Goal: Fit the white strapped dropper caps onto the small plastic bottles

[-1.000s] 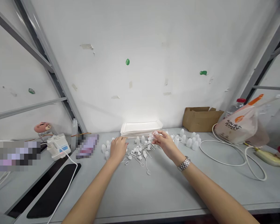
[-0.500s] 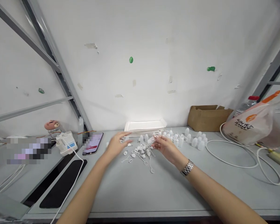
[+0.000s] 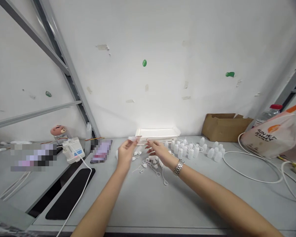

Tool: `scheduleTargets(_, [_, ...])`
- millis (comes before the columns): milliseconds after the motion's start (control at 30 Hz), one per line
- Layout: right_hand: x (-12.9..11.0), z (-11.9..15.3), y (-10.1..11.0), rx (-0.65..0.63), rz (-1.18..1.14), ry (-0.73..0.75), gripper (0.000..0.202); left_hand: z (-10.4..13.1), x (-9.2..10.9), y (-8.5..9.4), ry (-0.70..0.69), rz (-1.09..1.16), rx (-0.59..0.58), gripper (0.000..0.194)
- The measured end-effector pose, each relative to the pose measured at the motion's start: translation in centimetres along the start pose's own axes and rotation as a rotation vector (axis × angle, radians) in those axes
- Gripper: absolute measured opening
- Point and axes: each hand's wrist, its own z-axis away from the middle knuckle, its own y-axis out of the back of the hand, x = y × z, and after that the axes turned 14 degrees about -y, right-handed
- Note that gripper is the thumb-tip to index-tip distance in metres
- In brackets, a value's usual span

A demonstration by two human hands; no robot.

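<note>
My left hand (image 3: 125,152) pinches a small translucent plastic bottle (image 3: 132,139); my right hand (image 3: 160,151), empty, hangs half-open.

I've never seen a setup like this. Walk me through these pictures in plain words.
There is no machine here, just a person's two bare hands. Every picture comes from one camera worn on the head, looking forward and down. The left hand pinches a small translucent piece, too blurred to name. The right hand is open beside it, above a pile of what look like white caps. Also on the grey table are small bottles to the right, stacked trays behind, a box and a bag.
</note>
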Motion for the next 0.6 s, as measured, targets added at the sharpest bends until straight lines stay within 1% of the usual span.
scheduleTargets(33, [0.1,-1.0,-0.2,0.094,0.2,0.106,0.023,-0.6,0.2,0.7,-0.032,0.024,0.093,0.034])
scheduleTargets(67, [0.2,-2.0,-0.4,0.159,0.414,0.226,0.017,-1.1,0.3,1.3,-0.055,0.042,0.167,0.033])
scheduleTargets(100, [0.3,-2.9,-0.5,0.149,0.617,0.34,0.016,-1.6,0.4,1.9,-0.06,0.053,0.233,0.032])
scheduleTargets(133, [0.4,-3.7,-0.7,0.122,0.8,0.431,0.022,-2.0,0.5,2.5,-0.052,0.056,0.286,0.032])
scheduleTargets(167, [0.5,-4.5,-1.0,0.093,0.973,0.501,0.029,-2.3,0.6,2.9,-0.038,0.062,0.314,0.033])
scheduleTargets(200, [0.6,-5.2,-1.2,0.063,1.114,0.54,0.034,-2.5,0.6,3.3,-0.019,0.068,0.333,0.034])
scheduleTargets(233, [0.6,-5.7,-1.5,0.038,1.19,0.555,0.036,-2.6,0.6,3.5,0.002,0.077,0.341,0.035])
scheduleTargets(300, [0.5,-6.6,-2.0,0.003,1.269,0.552,0.036,-2.6,0.6,3.7,0.045,0.098,0.339,0.037])
scheduleTargets(433, [0.3,-7.6,-2.5,-0.046,1.32,0.527,0.029,-2.4,0.5,3.7,0.108,0.125,0.302,0.039])
scheduleTargets(600, [0.4,-7.5,-1.8,-0.035,1.299,0.473,0.023,-2.4,0.3,3.6,0.104,0.087,0.241,0.042])
